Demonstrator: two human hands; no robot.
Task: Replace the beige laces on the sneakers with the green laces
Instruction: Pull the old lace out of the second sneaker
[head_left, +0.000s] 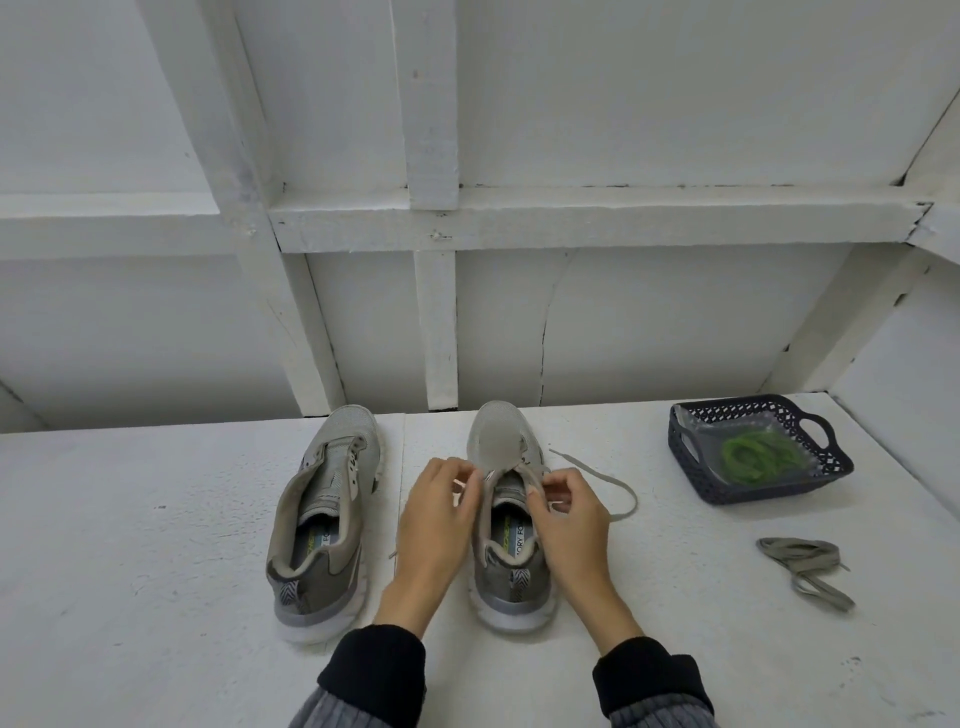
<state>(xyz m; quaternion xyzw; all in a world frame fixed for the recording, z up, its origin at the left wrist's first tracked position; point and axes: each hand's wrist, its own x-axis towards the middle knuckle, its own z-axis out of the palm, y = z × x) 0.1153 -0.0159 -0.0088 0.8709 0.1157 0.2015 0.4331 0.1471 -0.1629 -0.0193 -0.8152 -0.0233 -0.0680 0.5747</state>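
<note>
Two grey sneakers stand side by side on the white table, toes pointing away from me. The left sneaker (324, 514) has no lace. The right sneaker (506, 483) still carries a beige lace (605, 480), whose free end loops out over the table to its right. My left hand (436, 525) pinches the lace at the left side of the eyelets. My right hand (569, 525) pinches it at the right side. A removed beige lace (805, 566) lies bundled on the table at the right. The green laces (756, 454) sit in a dark basket (691, 467).
The basket stands at the table's back right, near the white side wall. White wooden beams and panels rise directly behind the sneakers. Bare white table surface stretches to the left of the left sneaker and in front of both.
</note>
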